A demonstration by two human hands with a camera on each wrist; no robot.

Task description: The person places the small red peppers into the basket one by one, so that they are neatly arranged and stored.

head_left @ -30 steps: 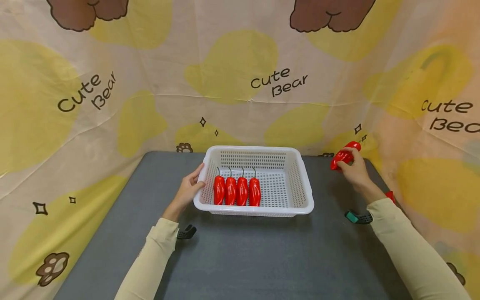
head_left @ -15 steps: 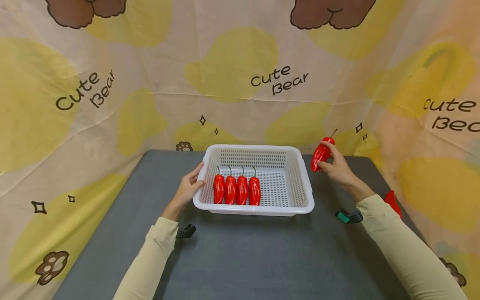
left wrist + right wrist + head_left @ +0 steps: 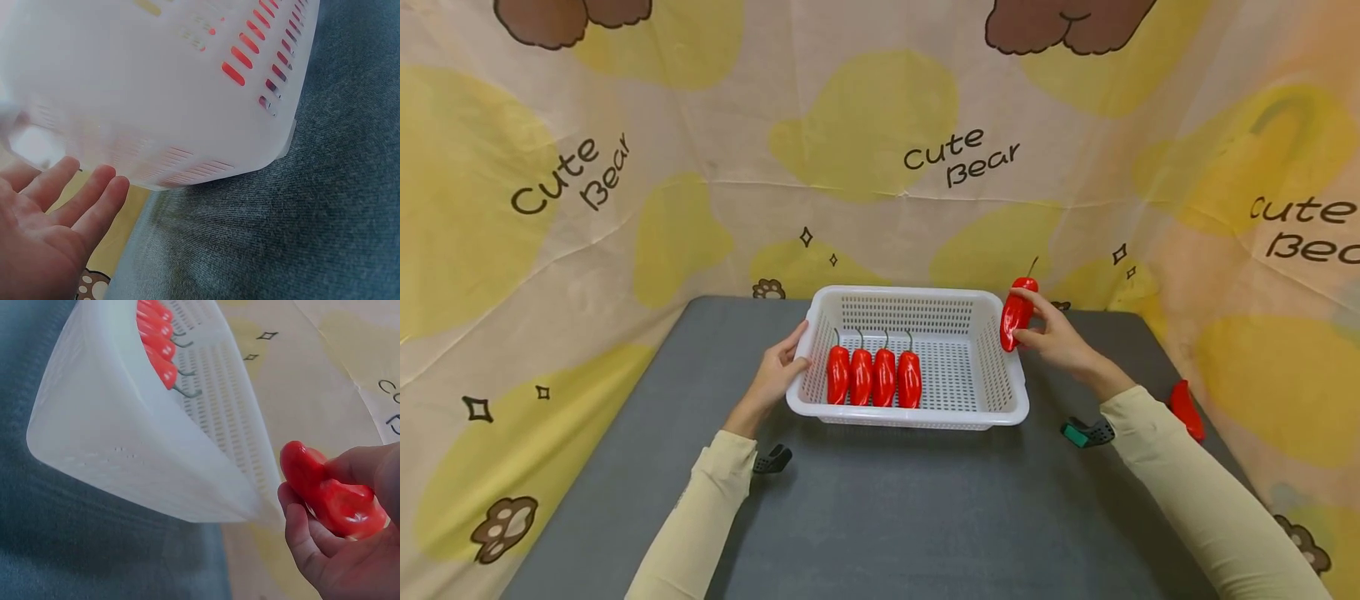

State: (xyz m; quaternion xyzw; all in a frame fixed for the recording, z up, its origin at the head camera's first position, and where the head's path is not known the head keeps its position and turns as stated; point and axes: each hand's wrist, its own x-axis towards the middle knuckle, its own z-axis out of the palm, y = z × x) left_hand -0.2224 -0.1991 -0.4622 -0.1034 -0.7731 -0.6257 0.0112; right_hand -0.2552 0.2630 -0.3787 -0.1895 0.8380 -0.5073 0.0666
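A white perforated plastic basket (image 3: 917, 419) stands on the grey table. Inside, toward its left, several red peppers (image 3: 884, 379) with green stems lie side by side in a row. My left hand (image 3: 772, 377) grips the basket's left end, the thumb over the rim and the fingers along the outside; the left wrist view shows these fingers (image 3: 94, 200) against the wall. Between thumb and fingers, my right hand (image 3: 1060, 340) pinches another red pepper (image 3: 1018, 315), stem up and slightly tilted, at the basket's right rim. The right wrist view has this pepper (image 3: 331, 494) just beyond the rim.
One more red pepper (image 3: 1186, 410) lies at the table's right edge, beside the right sleeve. Patterned cloth (image 3: 865, 125) hangs behind the table and along both sides. Black straps (image 3: 1086, 432) show at both wrists.
My right hand has carried its pepper leftward from the back right to the basket's right rim, turning it more upright. The left hand and the basket stay put.
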